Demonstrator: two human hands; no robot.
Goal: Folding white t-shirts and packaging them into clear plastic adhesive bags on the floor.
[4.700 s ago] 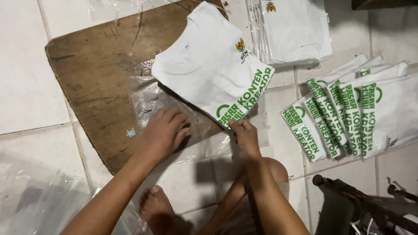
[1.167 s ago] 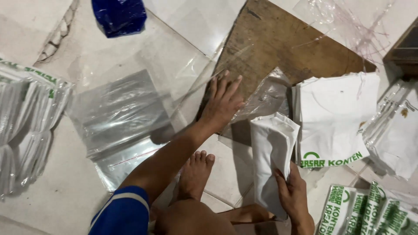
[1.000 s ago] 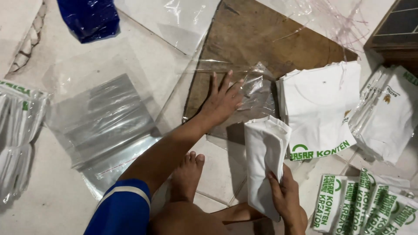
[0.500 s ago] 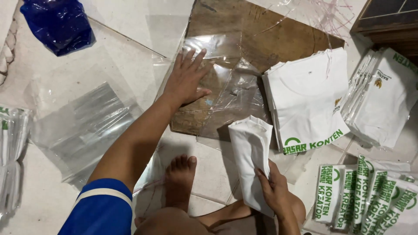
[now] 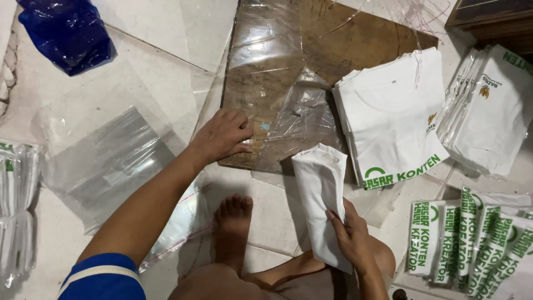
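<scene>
Head view: folded white cloth bundle [image 5: 321, 194] gripped in right hand [image 5: 351, 236], left hand [image 5: 222, 136] pressing crinkled clear plastic bag [image 5: 302, 119].

Bundle standing up from the right palm, lower end pinched between thumb and fingers [image 5: 336, 219], upper end rising above them and leaning over the bag's near edge; soft matte cotton, rolled into a long narrow slab. Left fingers spread flat, grasping nothing, resting on glossy wrinkled film laid over a worn brown wooden board [image 5: 333, 39] on the pale tiled floor [image 5: 166, 33]. Just right of the bag, a flat stack of folded white shirts with green print [image 5: 388, 125]. More clear film sheets [image 5: 105, 161] spread left, a crumpled blue plastic bag [image 5: 66, 33] at top left. Bare foot [image 5: 233, 222] between the arms.
</scene>
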